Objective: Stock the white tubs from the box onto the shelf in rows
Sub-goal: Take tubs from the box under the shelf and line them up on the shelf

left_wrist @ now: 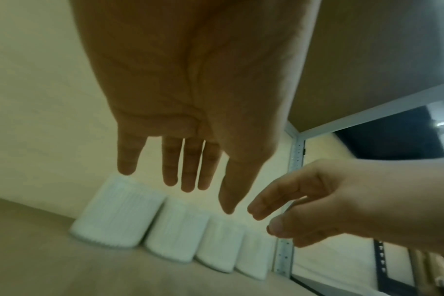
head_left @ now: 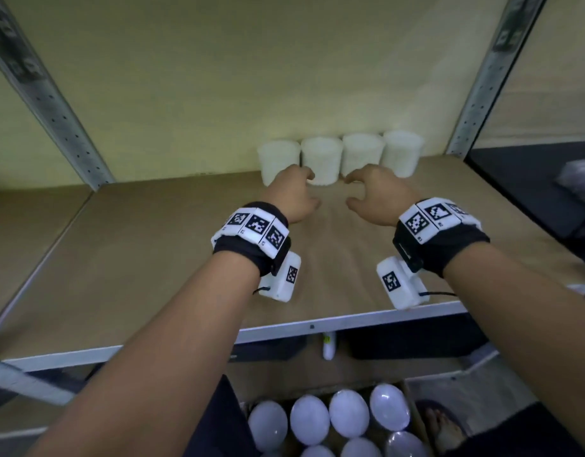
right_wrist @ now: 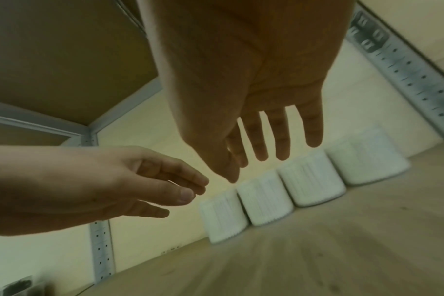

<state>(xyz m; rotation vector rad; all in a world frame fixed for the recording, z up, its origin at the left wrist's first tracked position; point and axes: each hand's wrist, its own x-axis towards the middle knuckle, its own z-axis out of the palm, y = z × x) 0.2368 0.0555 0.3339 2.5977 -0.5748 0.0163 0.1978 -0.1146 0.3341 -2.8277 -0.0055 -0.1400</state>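
Observation:
Several ribbed white tubs (head_left: 321, 163) stand side by side in one row at the back of the brown shelf board (head_left: 152, 258), towards its right end. My left hand (head_left: 312, 190) and right hand (head_left: 350, 191) hover just in front of the row, fingers loosely spread, holding nothing. The left wrist view shows the left hand (left_wrist: 205, 196) above the tubs (left_wrist: 119, 218), with a gap between. In the right wrist view the right hand (right_wrist: 248, 166) hangs empty over the row (right_wrist: 312, 180). Below the shelf, a cardboard box (head_left: 412, 404) holds several more white tubs (head_left: 309, 420).
Grey perforated uprights (head_left: 54, 103) (head_left: 489, 77) frame the bay. The shelf's metal front edge (head_left: 317, 324) runs under my forearms. Bare board lies left of and in front of the row. A small white object (head_left: 329, 347) hangs below the edge. A sandalled foot (head_left: 446, 430) is beside the box.

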